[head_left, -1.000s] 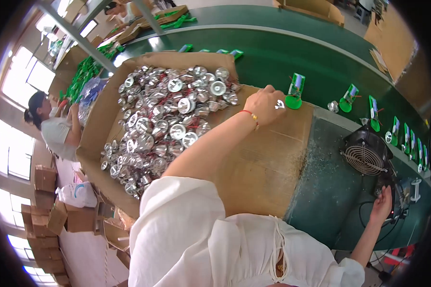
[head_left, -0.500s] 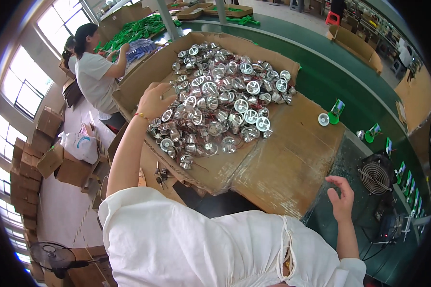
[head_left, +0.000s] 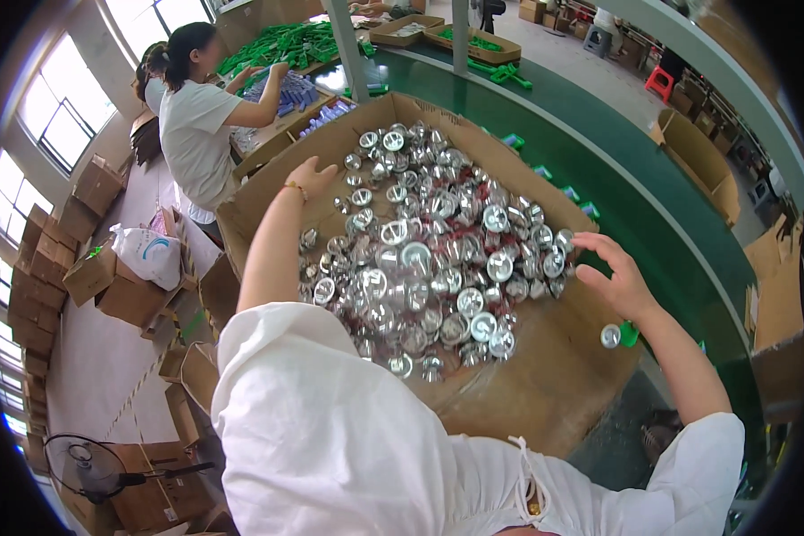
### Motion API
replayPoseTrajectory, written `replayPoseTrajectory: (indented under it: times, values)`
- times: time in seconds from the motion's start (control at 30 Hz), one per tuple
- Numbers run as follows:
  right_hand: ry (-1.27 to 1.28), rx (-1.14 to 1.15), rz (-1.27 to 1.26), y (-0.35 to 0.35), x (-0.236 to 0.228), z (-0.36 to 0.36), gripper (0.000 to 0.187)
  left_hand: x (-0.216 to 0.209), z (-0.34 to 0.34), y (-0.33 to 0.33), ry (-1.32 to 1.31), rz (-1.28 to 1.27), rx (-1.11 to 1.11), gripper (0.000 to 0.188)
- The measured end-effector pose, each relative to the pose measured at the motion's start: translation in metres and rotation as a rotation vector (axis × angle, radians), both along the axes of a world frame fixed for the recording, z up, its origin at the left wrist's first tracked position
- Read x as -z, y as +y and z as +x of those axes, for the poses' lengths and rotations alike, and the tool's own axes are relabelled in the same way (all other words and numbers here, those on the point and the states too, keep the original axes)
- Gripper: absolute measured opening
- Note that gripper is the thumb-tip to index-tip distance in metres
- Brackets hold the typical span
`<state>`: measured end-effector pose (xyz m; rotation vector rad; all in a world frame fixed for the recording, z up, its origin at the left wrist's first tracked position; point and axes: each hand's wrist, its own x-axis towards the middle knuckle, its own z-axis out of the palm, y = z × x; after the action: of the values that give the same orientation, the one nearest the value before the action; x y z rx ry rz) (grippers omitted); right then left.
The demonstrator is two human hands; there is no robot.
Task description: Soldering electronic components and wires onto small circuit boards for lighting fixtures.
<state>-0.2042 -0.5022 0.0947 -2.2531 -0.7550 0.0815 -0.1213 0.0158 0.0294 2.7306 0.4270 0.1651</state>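
Observation:
A large heap of silvery lamp reflector cups (head_left: 438, 259) with thin red wires fills a shallow cardboard box (head_left: 527, 393). My left hand (head_left: 313, 177) is over the box's far left part, thumb and fingers apart, holding nothing that shows. A few reflector cups lie just to its right. At the heap's right edge my right hand (head_left: 618, 277) is open, fingers spread and curved. Its fingertips are close beside the outermost reflector cups; whether they touch is unclear. One loose reflector cup (head_left: 610, 336) by a green plastic part (head_left: 629, 334) lies below my right hand.
Beyond the box, green and blue-purple parts sit on the curved green bench (head_left: 598, 152). A co-worker (head_left: 201, 125) handles parts at the far left, near a green pile (head_left: 295, 46). Metal posts (head_left: 345, 49) rise behind the box. A fan (head_left: 85, 464) and cartons stand at lower left.
My right hand has moved from the lower right up to the heap's right edge. My left hand has reached farther forward, and its fingers have spread. The view has shifted.

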Motion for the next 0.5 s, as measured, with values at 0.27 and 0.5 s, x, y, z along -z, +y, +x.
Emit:
replayPoseTrajectory:
  times: [0.27, 0.5]
  values:
    - [-0.088, -0.226, 0.015, 0.15, 0.018, 0.167, 0.053, 0.045, 0.066, -0.004, 0.053, -0.302, 0.009, 0.079]
    - [0.04, -0.219, -0.054, 0.305, 0.067, 0.319, 0.054, 0.06, 0.112, 0.014, 0.158, -0.373, 0.055, 0.084]
